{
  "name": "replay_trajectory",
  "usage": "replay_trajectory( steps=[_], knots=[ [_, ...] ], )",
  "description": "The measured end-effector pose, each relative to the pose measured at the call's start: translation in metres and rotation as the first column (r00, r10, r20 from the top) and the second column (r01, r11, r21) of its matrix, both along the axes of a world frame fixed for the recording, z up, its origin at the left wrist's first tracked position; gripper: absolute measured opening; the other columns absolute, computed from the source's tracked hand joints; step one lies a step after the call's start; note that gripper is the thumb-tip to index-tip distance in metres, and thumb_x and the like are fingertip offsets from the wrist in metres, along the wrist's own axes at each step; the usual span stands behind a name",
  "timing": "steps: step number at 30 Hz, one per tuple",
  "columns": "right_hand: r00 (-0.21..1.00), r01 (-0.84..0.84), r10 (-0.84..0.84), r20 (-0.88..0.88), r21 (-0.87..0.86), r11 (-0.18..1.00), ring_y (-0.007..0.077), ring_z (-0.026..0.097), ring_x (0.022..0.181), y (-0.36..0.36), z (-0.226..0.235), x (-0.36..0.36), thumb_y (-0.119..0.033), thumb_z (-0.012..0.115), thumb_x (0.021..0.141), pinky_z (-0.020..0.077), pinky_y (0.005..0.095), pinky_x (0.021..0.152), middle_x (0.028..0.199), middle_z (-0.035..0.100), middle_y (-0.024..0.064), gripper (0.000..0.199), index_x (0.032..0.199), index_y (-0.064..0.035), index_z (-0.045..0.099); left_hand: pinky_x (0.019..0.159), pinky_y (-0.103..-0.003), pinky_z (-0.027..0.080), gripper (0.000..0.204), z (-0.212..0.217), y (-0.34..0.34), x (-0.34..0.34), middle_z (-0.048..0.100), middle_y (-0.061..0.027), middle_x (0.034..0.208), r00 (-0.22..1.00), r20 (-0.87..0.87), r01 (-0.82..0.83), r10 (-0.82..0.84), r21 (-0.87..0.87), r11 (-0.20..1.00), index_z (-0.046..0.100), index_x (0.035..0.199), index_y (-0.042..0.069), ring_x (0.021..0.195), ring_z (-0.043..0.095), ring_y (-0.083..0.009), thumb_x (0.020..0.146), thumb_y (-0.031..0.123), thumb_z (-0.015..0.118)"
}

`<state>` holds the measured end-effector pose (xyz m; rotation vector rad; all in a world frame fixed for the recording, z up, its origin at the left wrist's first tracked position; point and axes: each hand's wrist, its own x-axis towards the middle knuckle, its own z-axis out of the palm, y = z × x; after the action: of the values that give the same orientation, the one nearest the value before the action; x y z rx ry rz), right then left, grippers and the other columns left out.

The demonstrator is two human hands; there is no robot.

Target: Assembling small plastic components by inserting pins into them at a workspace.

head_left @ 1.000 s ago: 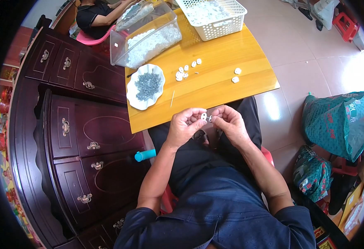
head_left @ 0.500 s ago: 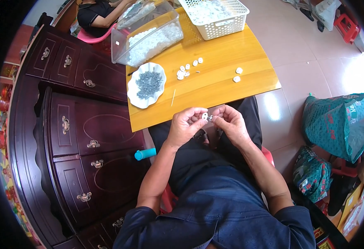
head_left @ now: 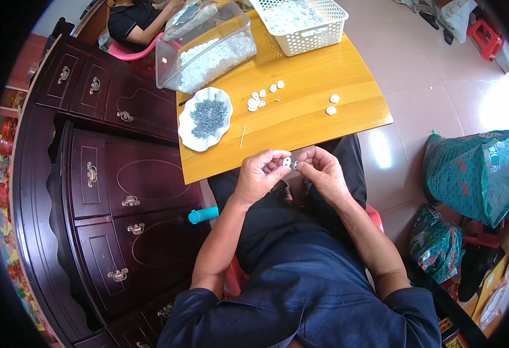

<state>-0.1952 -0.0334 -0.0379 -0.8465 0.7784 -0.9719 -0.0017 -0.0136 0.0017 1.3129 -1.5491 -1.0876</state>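
Observation:
Over my lap, just off the table's near edge, my left hand (head_left: pixel 261 176) pinches a small white plastic piece (head_left: pixel 287 162) with holes in it. Close against it, my right hand (head_left: pixel 323 174) grips a small pale hook-like part (head_left: pixel 294 166) between thumb and fingers; its exact kind is too small to tell. Several similar white pieces (head_left: pixel 253 104) lie loose at the middle of the wooden table (head_left: pixel 312 75). Two more white pieces (head_left: pixel 331 110) sit toward its right side. A thin pale stick (head_left: pixel 243 136) rests near the white dish.
A wavy-edged white dish (head_left: pixel 187 130) holds many dark small screws. Behind it stand a clear plastic bin (head_left: pixel 167 66) and a white perforated basket (head_left: pixel 315 39), both full of white pieces. Dark cabinets (head_left: pixel 133 174) line the left; teal bags (head_left: pixel 469 174) stand at right. A co-worker (head_left: pixel 130 26) sits far left.

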Motion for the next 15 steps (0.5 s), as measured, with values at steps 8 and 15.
replay_trajectory(
  steps=[8, 15],
  knots=[
    [1.000, -0.026, 0.026, -0.007, -0.026, 0.999, 0.0039, 0.059, 0.078, -0.0008, -0.0063, -0.0008, -0.004, 0.068, 0.093, 0.0489, 0.0196, 0.071, 0.089, 0.066, -0.0015, 0.010, 0.102, -0.0011, 0.065, 0.069, -0.019, 0.052, 0.027, -0.0027, -0.0001, -0.0013, 0.070, 0.0013, 0.089, 1.000, -0.007, 0.018, -0.018, 0.006, 1.000, 0.070, 0.113, 0.000, 0.075, 0.061, -0.0022, 0.087, -0.003, 0.075],
    [0.999, -0.025, 0.025, 0.032, -0.008, 1.000, 0.0049, 0.062, 0.080, 0.0010, -0.0066, 0.0009, -0.004, 0.068, 0.094, 0.0505, 0.0205, 0.074, 0.090, 0.068, 0.0006, 0.013, 0.105, 0.0010, 0.065, 0.069, -0.019, 0.051, 0.026, -0.0051, 0.0000, -0.0015, 0.071, 0.0008, 0.089, 0.999, -0.025, 0.043, -0.043, 0.026, 0.999, 0.071, 0.113, 0.000, 0.075, 0.062, -0.0027, 0.087, -0.002, 0.074]
  ],
)
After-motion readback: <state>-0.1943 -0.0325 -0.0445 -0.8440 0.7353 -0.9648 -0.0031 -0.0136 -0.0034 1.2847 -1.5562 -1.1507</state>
